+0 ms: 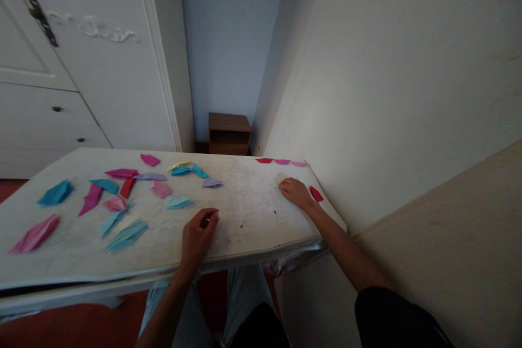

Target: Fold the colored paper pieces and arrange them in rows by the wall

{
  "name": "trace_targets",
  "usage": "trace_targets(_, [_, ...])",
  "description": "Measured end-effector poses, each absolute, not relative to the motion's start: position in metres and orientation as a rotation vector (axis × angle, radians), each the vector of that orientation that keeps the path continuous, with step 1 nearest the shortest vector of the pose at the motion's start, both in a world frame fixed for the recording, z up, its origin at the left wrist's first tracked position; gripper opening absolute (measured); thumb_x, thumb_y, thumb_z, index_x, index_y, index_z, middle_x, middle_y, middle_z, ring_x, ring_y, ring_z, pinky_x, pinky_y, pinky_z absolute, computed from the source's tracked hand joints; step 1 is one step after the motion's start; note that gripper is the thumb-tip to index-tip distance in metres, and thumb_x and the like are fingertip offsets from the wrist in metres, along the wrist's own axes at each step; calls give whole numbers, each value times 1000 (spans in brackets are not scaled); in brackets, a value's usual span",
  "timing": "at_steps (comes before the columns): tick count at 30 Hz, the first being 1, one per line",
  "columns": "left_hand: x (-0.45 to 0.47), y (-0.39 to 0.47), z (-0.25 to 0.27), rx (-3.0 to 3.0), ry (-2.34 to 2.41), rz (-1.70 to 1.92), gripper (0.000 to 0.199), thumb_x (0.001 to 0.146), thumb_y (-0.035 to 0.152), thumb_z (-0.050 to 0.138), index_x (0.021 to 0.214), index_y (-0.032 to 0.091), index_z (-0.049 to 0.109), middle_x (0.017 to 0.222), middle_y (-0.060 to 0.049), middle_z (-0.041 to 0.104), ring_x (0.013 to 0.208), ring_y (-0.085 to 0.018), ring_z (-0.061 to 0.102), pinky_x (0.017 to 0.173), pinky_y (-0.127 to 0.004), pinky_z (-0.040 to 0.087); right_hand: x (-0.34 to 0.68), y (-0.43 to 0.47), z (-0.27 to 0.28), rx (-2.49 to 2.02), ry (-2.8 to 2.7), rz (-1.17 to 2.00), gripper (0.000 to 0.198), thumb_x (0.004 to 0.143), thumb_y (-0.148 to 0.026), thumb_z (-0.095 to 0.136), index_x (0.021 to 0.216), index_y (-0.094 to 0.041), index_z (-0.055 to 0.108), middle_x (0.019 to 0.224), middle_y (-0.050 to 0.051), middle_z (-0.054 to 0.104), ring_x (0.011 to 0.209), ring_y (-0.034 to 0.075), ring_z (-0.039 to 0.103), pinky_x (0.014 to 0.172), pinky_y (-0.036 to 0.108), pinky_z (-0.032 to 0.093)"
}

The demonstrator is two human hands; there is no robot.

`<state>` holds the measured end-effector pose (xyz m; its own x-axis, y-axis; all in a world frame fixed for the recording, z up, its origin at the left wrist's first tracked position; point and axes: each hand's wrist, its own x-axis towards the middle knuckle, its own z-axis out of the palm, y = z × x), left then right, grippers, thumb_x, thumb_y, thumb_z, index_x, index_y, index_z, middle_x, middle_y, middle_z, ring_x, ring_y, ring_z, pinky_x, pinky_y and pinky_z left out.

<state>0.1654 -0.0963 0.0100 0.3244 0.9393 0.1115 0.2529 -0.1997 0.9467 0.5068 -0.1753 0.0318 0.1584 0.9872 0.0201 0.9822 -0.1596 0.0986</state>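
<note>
My right hand (pixel 296 191) is at the right end of the white table, fingers pressed together on the edge of a pale yellow-green folded paper (pixel 274 184), partly covered by the fingertips. Just right of that hand lies a red folded paper (pixel 315 193). Beyond it, along the far edge, a red piece (pixel 264 160), a magenta piece (pixel 282 162) and a pink piece (pixel 299 163) form a row. My left hand (pixel 199 234) rests near the front edge, its fingers curled in, with nothing visible in them. The nearest papers to it are a light blue one (pixel 179 202) and a lilac one (pixel 212 183).
Several more folded papers, such as a blue one (pixel 56 193) and a pink one (pixel 36 234), lie scattered across the table's (pixel 163 244) left half. A wall (pixel 367 92) borders the right end. Behind stand a white wardrobe (pixel 101 65) and a small brown cabinet (pixel 229 122).
</note>
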Motion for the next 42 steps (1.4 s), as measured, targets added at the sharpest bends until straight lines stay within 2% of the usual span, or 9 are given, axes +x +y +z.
trace_targets(5, [164, -97, 10, 1667, 1087, 944, 35, 73, 48, 56, 87, 18, 68, 75, -4, 70, 64, -18, 64, 57, -26, 51, 510, -177, 34, 2442, 1848, 157, 30, 94, -19, 40, 106, -17, 67, 116, 9, 66, 109, 20, 56, 94, 28, 39])
trace_targets(12, [163, -98, 10, 1687, 1086, 946, 35, 75, 48, 55, 90, 19, 68, 75, -4, 70, 63, -18, 64, 58, -26, 50, 541, -160, 48, 2461, 1637, 72, 29, 94, -22, 41, 105, -21, 68, 108, 8, 69, 98, 20, 63, 82, 28, 45])
trace_targets(20, [163, -96, 7, 1678, 1061, 936, 36, 76, 48, 56, 91, 18, 67, 77, -4, 69, 65, -19, 64, 59, -27, 52, 560, -146, 44, 2398, 1490, 36, 27, 95, -37, 53, 109, -16, 62, 112, 8, 63, 99, 20, 61, 88, 42, 50])
trace_targets(28, [163, -94, 5, 1675, 1090, 942, 37, 74, 49, 56, 91, 18, 68, 79, -5, 70, 69, -20, 65, 62, -28, 53, 605, -146, 52, 2413, 1376, 37, 29, 93, -35, 56, 114, -15, 60, 117, 9, 61, 102, 21, 60, 89, 43, 50])
trace_targets(42, [167, -88, 6, 1648, 1131, 891, 39, 72, 51, 56, 89, 18, 68, 75, -4, 69, 62, -19, 63, 56, -28, 52, 636, -162, 40, 2512, 1290, 76, 29, 94, -36, 55, 113, -15, 61, 116, 9, 62, 104, 21, 60, 91, 44, 49])
